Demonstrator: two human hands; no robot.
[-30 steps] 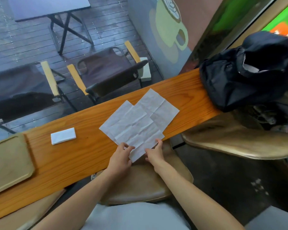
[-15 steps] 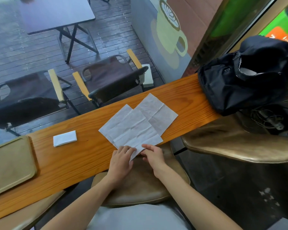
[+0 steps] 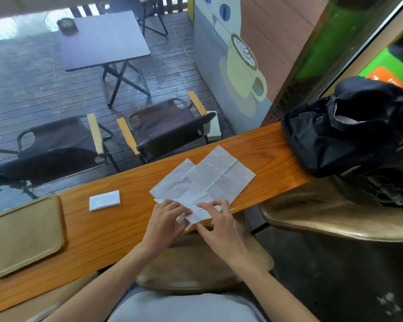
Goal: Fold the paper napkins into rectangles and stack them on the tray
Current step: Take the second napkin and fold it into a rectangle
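Note:
Two unfolded white paper napkins overlap on the wooden counter [image 3: 98,231]: the near napkin [image 3: 186,187] lies over the far napkin [image 3: 228,173]. My left hand [image 3: 165,219] and my right hand [image 3: 219,219] both pinch the near napkin's front corner and lift it off the counter's edge. One small folded napkin [image 3: 104,200] rests on the counter to the left. The tan tray [image 3: 23,235] sits at the counter's left end with nothing on it.
A black bag [image 3: 344,133] sits on the counter's right end. Brown padded stools [image 3: 335,219] stand below and right of the counter. A window runs along the counter's far edge, with chairs and a table outside.
Both hands closed in on the near napkin's front corner and raised it, curling that corner up. The camera view tilted upward.

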